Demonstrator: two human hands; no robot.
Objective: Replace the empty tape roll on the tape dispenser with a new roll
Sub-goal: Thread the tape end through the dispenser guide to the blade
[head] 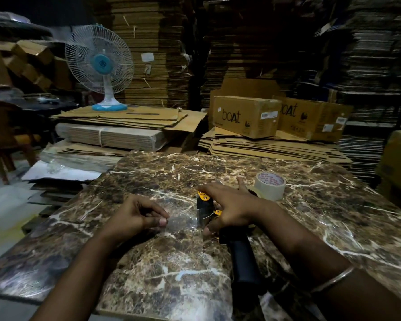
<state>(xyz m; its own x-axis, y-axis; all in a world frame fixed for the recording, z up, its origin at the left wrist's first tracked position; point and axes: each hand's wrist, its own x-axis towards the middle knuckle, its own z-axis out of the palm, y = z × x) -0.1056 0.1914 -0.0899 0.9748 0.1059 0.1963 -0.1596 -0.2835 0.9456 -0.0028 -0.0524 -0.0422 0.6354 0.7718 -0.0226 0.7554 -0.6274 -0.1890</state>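
Observation:
A black tape dispenser (241, 253) with yellow parts lies on the marble table (171, 274), handle toward me. My right hand (232, 205) rests over its head, fingers spread and pressing it down. My left hand (137, 214) pinches the end of a clear tape strip (183, 222) stretched from the dispenser's blade to the left. A roll of clear tape (270, 185) with a white printed core stands on the table just behind my right hand. Whatever roll sits on the dispenser is hidden under my right hand.
Flattened cardboard stacks (264, 144) and two "boat" boxes (245, 115) line the table's far edge. A white and blue table fan (102, 70) stands on cardboard at the back left. Tall stacks of cardboard fill the background. A wooden chair (7, 135) is at left.

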